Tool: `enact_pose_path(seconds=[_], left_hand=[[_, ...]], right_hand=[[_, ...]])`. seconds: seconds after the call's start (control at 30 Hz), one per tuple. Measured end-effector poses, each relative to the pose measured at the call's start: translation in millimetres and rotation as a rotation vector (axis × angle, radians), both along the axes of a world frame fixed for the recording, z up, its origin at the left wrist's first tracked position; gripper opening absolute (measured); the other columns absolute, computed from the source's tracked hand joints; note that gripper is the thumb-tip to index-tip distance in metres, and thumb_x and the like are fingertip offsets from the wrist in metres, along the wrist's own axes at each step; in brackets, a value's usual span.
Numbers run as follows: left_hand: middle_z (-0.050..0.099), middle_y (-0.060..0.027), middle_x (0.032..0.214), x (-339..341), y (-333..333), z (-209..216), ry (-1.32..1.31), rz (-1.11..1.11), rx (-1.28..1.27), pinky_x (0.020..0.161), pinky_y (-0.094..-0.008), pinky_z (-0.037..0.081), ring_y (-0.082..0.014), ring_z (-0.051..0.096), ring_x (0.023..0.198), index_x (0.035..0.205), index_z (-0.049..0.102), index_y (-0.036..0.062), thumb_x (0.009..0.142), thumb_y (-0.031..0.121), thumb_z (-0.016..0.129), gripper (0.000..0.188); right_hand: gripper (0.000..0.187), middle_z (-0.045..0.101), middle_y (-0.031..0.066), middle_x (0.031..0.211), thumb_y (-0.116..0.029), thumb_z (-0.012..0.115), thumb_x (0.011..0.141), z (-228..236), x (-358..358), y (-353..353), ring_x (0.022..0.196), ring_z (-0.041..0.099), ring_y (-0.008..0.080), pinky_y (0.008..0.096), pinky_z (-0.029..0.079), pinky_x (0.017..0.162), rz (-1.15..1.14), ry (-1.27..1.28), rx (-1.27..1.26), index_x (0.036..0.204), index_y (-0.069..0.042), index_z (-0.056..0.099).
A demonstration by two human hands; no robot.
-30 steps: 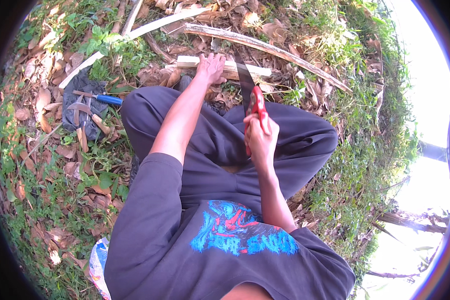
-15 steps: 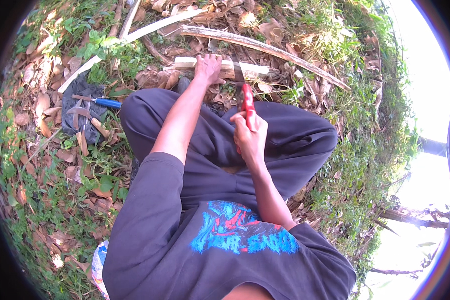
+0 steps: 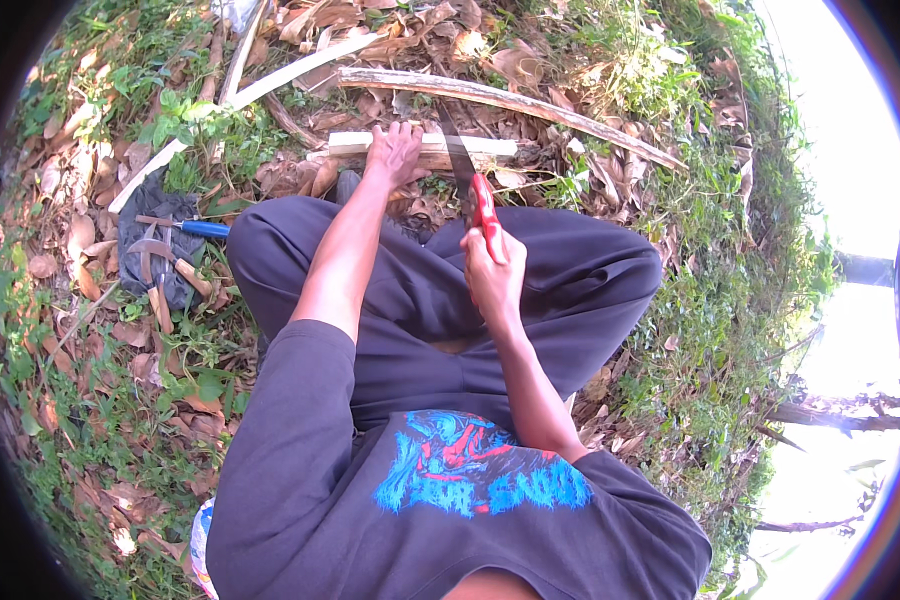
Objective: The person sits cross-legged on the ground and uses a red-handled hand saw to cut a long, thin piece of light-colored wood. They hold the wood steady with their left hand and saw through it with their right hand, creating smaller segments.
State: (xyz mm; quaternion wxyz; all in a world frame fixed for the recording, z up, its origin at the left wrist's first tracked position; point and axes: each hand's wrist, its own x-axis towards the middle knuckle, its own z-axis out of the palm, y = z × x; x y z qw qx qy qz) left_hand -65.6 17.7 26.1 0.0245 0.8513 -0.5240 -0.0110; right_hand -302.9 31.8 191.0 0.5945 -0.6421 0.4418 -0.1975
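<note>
My left hand (image 3: 397, 155) is closed over a pale strip of wood (image 3: 485, 146), pressing it down just beyond my crossed legs. A darker, rougher length of wood (image 3: 470, 162) lies under it. In my right hand (image 3: 495, 270) is the red handle of a hand saw (image 3: 457, 150). Its dark blade points away from me and crosses the pale strip a little right of my left hand. Whether the teeth touch the wood or have cut into it, I cannot tell.
On a black plastic sheet (image 3: 135, 232) at the left lie a blue-handled tool (image 3: 205, 229) and several wooden-handled tools (image 3: 192, 278). A long split pole (image 3: 515, 98) and a curved pale strip (image 3: 305, 67) lie farther off among dry leaves and grass.
The view has shifted slightly, so everything sits a little left and lower. The saw blade now tilts more to the left and shows more clearly. Both hands keep their grips.
</note>
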Motion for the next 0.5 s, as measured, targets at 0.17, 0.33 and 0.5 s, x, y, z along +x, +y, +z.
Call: enact_pose_path(seconds=[0.17, 0.33, 0.5], left_hand=[[0.056, -0.0050, 0.118, -2.6, 1.0, -4.5, -0.003, 0.003, 0.069, 0.094, -0.0573, 0.045, -0.0226, 0.054, 0.115, 0.131, 0.050, 0.0080, 0.072, 0.066, 0.075, 0.086], [0.056, -0.0049, 0.115, -0.5, -3.0, 3.8, 0.021, -0.006, 0.050, 0.092, -0.0564, 0.045, -0.0211, 0.056, 0.112, 0.126, 0.051, 0.0092, 0.071, 0.065, 0.076, 0.082], [0.056, -0.0072, 0.116, 3.3, -1.9, 1.0, 0.007, -0.025, 0.005, 0.091, -0.0571, 0.045, -0.0239, 0.056, 0.113, 0.127, 0.051, 0.0082, 0.071, 0.068, 0.074, 0.085]], right_hand=[[0.020, 0.053, -0.0007, 0.058, -0.007, 0.055, 0.094, 5.3, -4.4, 15.3, 0.052, 0.047, 0.0060, 0.0253, 0.039, 0.050, 0.041, -0.008, -0.020, 0.077, 0.001, 0.061], [0.020, 0.058, 0.0030, 0.061, -0.008, 0.057, 0.093, 8.7, -6.5, 5.0, 0.057, 0.052, 0.0080, 0.0288, 0.044, 0.056, 0.034, 0.046, -0.049, 0.076, 0.002, 0.062], [0.020, 0.056, 0.0072, 0.056, -0.009, 0.058, 0.090, -0.1, 14.8, -6.0, 0.053, 0.052, 0.0109, 0.0318, 0.044, 0.054, 0.050, 0.053, -0.098, 0.075, 0.003, 0.063]])
